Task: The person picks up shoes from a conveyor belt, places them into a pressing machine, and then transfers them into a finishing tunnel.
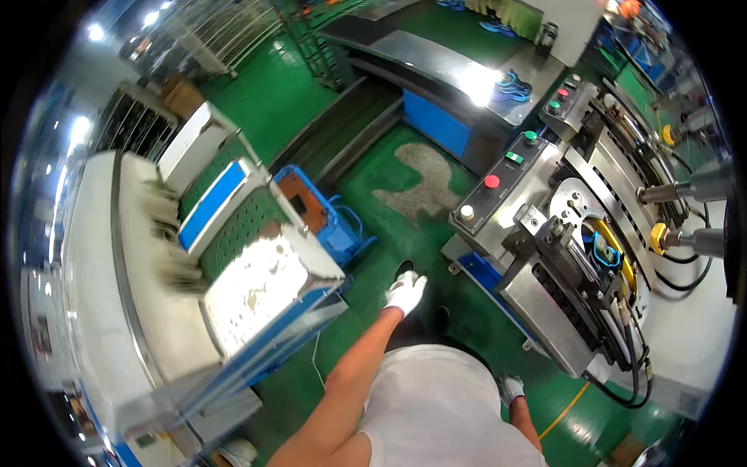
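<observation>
Evidently the person stands between two machines, both hands in white gloves. The left hand (406, 293) hangs ahead of the body, by a dark shoe (405, 268); its fingers look loosely bent, but whether they meet or enclose anything cannot be made out. The right hand (511, 387) is down beside the white shirt (443, 405), partly hidden — its grip cannot be made out either. Nearest on the right stands a steel machine (545, 335), its control panel (478, 198) bearing coloured buttons; a blue-and-black piece (605, 251) sits in its fixture, well apart from both hands. On the left is a white machine (179, 335) with a perforated green bed (237, 237) — just beside a blue bin (334, 233).
</observation>
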Demonstrator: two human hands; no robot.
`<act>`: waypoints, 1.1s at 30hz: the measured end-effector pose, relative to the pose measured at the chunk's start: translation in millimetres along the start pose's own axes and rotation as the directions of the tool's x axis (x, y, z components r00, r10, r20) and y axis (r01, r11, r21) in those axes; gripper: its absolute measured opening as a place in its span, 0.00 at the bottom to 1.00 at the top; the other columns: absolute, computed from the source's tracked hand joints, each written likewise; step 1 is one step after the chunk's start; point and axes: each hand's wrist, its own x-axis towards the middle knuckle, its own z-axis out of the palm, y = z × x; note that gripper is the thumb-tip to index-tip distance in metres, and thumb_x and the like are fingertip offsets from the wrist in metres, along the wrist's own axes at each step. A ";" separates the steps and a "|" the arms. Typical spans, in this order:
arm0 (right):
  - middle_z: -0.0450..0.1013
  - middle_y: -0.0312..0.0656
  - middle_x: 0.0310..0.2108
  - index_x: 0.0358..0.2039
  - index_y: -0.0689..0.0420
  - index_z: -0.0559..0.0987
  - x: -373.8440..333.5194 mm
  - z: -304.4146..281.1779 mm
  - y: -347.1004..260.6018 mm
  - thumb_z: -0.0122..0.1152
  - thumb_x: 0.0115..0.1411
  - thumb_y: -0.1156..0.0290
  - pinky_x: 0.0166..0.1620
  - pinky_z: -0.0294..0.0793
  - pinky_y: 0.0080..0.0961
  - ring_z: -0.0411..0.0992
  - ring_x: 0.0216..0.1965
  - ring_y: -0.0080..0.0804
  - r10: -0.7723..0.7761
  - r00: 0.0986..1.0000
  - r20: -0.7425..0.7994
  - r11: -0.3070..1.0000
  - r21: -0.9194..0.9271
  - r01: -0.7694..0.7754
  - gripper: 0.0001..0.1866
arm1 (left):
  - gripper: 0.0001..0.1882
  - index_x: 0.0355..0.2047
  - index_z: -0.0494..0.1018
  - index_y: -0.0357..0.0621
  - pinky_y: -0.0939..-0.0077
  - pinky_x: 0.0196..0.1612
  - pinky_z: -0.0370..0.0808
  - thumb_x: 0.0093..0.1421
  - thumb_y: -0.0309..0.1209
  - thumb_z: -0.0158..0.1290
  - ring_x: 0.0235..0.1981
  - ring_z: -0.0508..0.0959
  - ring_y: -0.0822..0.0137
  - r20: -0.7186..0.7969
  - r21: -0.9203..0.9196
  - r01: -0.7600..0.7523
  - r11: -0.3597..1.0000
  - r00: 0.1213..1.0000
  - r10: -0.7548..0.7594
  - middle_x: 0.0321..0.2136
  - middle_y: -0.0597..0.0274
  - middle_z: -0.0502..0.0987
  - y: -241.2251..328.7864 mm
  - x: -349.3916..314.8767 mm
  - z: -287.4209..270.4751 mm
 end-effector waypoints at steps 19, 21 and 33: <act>0.78 0.50 0.54 0.53 0.55 0.81 -42.3 194.4 86.8 0.50 0.67 0.54 0.50 0.77 0.48 0.77 0.51 0.52 -0.242 0.952 -0.189 0.619 -0.786 0.002 0.23 | 0.28 0.54 0.75 0.51 0.49 0.63 0.67 0.67 0.57 0.46 0.60 0.75 0.45 0.101 0.261 -0.171 0.950 0.984 0.150 0.56 0.50 0.78 122.4 245.0 -117.0; 0.80 0.48 0.44 0.53 0.50 0.79 -49.9 184.7 -62.6 0.54 0.68 0.62 0.39 0.79 0.44 0.79 0.38 0.48 0.036 0.970 -0.242 0.977 -0.196 -0.085 0.16 | 0.29 0.55 0.75 0.51 0.49 0.63 0.67 0.67 0.58 0.44 0.60 0.74 0.45 0.054 0.332 -0.115 0.936 0.993 0.103 0.57 0.49 0.77 45.1 247.5 -159.2; 0.77 0.42 0.36 0.47 0.52 0.76 -55.8 190.7 -196.0 0.57 0.67 0.66 0.29 0.76 0.39 0.75 0.29 0.39 0.493 0.867 -0.066 0.576 0.772 -0.268 0.10 | 0.30 0.54 0.78 0.49 0.52 0.65 0.68 0.65 0.57 0.46 0.61 0.74 0.46 0.161 0.500 -0.019 0.866 0.984 -0.071 0.57 0.45 0.77 17.3 313.7 -202.8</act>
